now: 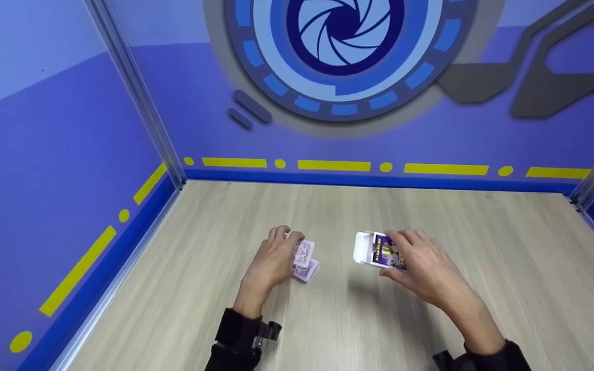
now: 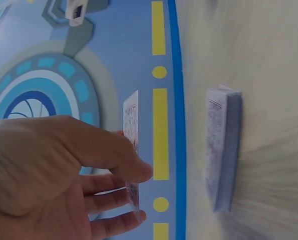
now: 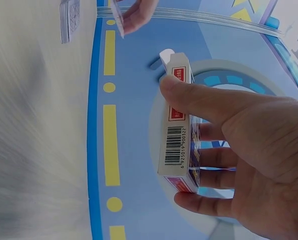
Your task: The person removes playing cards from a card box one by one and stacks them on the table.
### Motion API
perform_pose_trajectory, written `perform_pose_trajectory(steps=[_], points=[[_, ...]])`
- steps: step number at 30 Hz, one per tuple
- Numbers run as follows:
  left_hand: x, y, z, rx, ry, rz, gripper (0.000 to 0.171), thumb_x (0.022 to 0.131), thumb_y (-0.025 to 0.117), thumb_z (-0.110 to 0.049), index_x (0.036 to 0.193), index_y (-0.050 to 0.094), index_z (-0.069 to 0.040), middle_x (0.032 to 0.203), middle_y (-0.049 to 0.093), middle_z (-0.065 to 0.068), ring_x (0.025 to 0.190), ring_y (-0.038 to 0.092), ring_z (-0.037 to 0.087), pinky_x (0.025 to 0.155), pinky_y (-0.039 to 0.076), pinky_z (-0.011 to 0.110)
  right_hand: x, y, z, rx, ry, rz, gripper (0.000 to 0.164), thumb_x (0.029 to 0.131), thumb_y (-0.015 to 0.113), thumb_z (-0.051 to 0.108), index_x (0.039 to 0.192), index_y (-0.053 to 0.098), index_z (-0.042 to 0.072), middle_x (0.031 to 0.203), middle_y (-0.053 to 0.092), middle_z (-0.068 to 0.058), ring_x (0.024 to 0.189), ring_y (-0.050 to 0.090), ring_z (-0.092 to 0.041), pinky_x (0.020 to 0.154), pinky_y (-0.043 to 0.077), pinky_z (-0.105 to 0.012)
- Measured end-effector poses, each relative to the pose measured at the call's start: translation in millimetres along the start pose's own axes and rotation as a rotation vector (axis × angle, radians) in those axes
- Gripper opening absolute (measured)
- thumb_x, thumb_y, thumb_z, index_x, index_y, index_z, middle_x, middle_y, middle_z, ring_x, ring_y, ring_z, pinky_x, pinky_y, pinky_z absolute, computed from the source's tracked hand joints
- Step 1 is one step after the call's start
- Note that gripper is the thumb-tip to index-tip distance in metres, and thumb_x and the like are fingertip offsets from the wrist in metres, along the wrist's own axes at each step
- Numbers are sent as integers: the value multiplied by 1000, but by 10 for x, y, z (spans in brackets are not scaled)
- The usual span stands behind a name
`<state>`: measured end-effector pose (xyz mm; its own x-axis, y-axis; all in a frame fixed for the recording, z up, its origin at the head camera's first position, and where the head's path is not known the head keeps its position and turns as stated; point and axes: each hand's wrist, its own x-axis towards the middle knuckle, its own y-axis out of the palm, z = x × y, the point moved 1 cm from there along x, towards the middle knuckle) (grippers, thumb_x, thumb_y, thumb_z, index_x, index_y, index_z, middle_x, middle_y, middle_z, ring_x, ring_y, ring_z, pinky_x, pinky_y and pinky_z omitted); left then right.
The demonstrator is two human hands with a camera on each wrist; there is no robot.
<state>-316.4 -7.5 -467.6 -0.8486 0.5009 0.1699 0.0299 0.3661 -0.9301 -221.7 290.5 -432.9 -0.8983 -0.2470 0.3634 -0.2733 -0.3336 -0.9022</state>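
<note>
My left hand point(image 1: 270, 260) pinches a thin playing card point(image 2: 131, 117), or a few held together, between thumb and fingers. The patterned back faces up in the head view. Just below it, apart from the hand, a squared deck of cards point(image 2: 223, 150) lies on the table. To the right, my right hand point(image 1: 431, 270) grips a card box point(image 3: 176, 145) above the table, thumb on the barcode side and fingers on the opposite side. The box's white flap point(image 1: 362, 247) stands open toward the left hand. Its inside cannot be seen clearly.
The light wood table point(image 1: 214, 319) meets a blue-purple back wall point(image 1: 183, 113) with yellow dashes and a round printed emblem. A metal corner post point(image 1: 142, 98) rises at the left, and a side wall point(image 1: 60, 185) runs along that edge.
</note>
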Motion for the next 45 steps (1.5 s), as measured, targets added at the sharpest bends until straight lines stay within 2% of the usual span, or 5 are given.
perform_pose_trajectory(steps=[10,18,26,35,45], points=[[-16,201,57,-59,-95,131,57,80,74,13,132,64,-9,144,50,24,137,45,41,107,42,59,-20,22,16,3,-16,12,72,79,91,32,136,60,1,121,65,-15,107,62,-31,84,53,-53],[-24,254,70,-91,-119,195,57,85,64,15,136,64,-12,152,46,23,144,39,39,114,37,55,-32,49,19,1,-20,33,73,79,91,33,137,60,1,121,66,-16,106,63,-32,84,54,-53],[-10,302,91,-112,-103,222,52,88,59,13,135,65,-10,150,49,24,141,43,39,112,38,57,-30,56,32,8,-7,52,73,80,90,35,138,59,2,123,65,-16,110,63,-34,86,53,-55],[36,347,113,-58,-93,198,56,85,62,17,133,66,-10,140,54,21,131,49,40,104,43,58,-9,55,42,4,-29,39,74,79,91,35,137,60,2,121,66,-15,105,64,-32,83,54,-52],[41,357,109,-35,-97,187,55,89,58,15,134,67,-14,141,53,21,129,50,40,102,44,57,0,47,40,6,-32,33,74,78,91,35,137,60,1,120,67,-14,104,64,-30,83,53,-50]])
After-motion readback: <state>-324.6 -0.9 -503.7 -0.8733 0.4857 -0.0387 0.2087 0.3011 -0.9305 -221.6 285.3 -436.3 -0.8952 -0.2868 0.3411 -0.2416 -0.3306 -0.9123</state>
